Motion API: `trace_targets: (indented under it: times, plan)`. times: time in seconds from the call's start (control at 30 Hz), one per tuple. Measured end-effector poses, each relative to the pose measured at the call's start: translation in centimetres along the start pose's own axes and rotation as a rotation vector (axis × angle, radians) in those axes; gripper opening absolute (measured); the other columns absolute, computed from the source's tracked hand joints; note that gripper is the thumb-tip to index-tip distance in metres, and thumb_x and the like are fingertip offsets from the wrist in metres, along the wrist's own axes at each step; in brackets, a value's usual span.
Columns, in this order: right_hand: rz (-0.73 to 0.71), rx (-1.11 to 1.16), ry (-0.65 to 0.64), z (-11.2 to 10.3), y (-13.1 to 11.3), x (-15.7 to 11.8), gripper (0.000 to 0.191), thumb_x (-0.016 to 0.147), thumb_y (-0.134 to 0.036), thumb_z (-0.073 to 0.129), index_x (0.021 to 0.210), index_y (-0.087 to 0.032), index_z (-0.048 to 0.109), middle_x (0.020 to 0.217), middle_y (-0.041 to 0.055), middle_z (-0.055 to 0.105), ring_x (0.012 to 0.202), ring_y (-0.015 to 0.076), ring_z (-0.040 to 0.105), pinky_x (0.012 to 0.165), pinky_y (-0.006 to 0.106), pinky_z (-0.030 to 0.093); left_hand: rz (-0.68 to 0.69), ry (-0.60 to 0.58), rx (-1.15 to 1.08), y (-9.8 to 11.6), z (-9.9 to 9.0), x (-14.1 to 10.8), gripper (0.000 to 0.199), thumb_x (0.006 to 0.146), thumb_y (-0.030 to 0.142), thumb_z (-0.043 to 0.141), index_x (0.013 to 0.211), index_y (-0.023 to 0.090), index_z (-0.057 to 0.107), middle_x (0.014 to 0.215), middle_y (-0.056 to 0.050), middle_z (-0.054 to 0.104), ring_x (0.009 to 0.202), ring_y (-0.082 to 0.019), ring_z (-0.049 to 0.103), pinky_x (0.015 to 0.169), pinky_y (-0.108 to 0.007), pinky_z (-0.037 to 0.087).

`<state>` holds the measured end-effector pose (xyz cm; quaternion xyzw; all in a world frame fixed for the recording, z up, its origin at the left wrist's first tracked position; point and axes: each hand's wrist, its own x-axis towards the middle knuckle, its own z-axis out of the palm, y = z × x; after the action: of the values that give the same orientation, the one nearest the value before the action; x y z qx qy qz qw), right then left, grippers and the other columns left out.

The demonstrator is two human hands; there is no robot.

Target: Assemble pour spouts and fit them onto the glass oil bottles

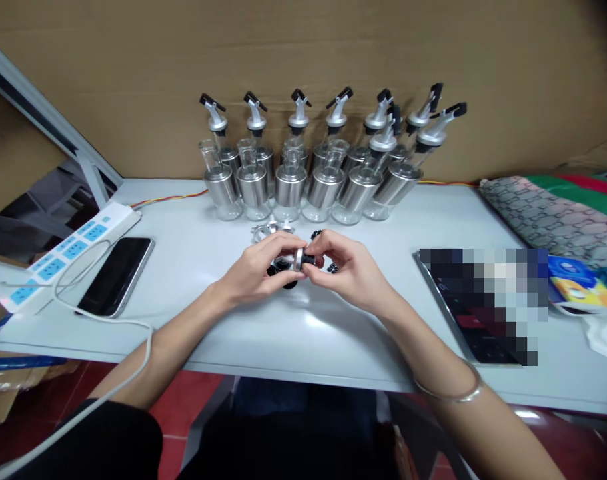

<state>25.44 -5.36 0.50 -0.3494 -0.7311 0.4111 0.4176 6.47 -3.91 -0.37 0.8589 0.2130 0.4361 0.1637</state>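
Between my two hands, just above the table, is a silver and black pourer spout lying sideways. The fingers of my left hand pinch its silver end. My right hand grips the black stopper end between thumb and fingers. Several loose silver spout parts lie behind my left hand. Small black pieces rest on the table around and under my hands, partly hidden. Behind them stand glass bottles with steel sleeves; the front ones are mostly without tops, while the back ones carry silver spouts with black levers.
On the left are a white power strip, a dark phone and a white cable. A tablet-like device, partly blurred out, lies on the right near a blue and yellow packet and patterned cloth. Cardboard closes off the back.
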Motion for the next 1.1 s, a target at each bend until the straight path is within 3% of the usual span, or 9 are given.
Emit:
trace_targets:
  times: [0.1,0.27,0.47,0.8,0.97,1.1]
  plan:
    - [-0.069,-0.083,0.016,0.0,-0.2,-0.1,0.017,0.076,-0.018,0.062,0.072,-0.021,0.045,0.071,-0.0021,0.049,0.065,0.0112,0.044,0.064,0.026,0.039,0.013,-0.038,-0.003,0.0,-0.5,0.2,0.031,0.085,0.028,0.063,0.112,0.016,0.053,0.100,-0.010,0.065,0.094,-0.018,0.062,0.074,-0.028,0.052]
    - [-0.231,-0.297,0.007,-0.1,-0.7,0.1,0.016,0.077,-0.012,0.059,0.071,-0.020,0.046,0.072,-0.0006,0.055,0.068,0.0122,0.049,0.062,0.024,0.039,-0.040,-0.083,-0.033,-0.3,-1.0,0.2,0.031,0.083,0.032,0.066,0.108,0.016,0.055,0.095,-0.007,0.064,0.078,-0.013,0.060,0.070,-0.026,0.050]
    - [-0.475,-0.519,-0.020,0.0,-0.6,0.1,0.013,0.084,-0.013,0.054,0.074,-0.020,0.050,0.070,0.0007,0.055,0.068,0.0139,0.046,0.063,0.026,0.038,-0.249,-0.145,-0.192,-0.1,-1.3,0.3,0.031,0.079,0.034,0.070,0.102,0.016,0.059,0.092,-0.005,0.065,0.079,-0.014,0.059,0.073,-0.026,0.050]
    - [-0.642,-1.005,0.071,0.1,-1.3,-0.3,0.017,0.088,-0.013,0.049,0.074,-0.021,0.055,0.071,0.0011,0.060,0.074,0.0166,0.041,0.071,0.032,0.031,-0.512,-0.152,-0.583,-0.2,-1.3,0.4,0.032,0.071,0.025,0.076,0.099,0.017,0.063,0.089,-0.002,0.064,0.082,-0.013,0.062,0.074,-0.024,0.052]
    - [-0.598,-0.961,0.096,0.0,-1.3,-0.5,0.013,0.084,-0.011,0.051,0.084,-0.023,0.055,0.081,0.0010,0.064,0.079,0.0176,0.048,0.075,0.035,0.030,-0.480,-0.082,-0.563,0.0,-1.0,0.3,0.034,0.070,0.026,0.077,0.100,0.016,0.065,0.092,-0.004,0.067,0.084,-0.014,0.064,0.075,-0.023,0.053]
    - [-0.316,-0.568,0.091,-0.1,-1.8,-0.6,0.021,0.077,-0.018,0.056,0.098,-0.022,0.050,0.087,0.0025,0.062,0.078,0.0174,0.052,0.074,0.034,0.037,-0.299,0.005,-0.393,0.1,-0.6,0.1,0.036,0.071,0.027,0.077,0.102,0.015,0.063,0.094,-0.007,0.068,0.082,-0.014,0.065,0.074,-0.023,0.055]
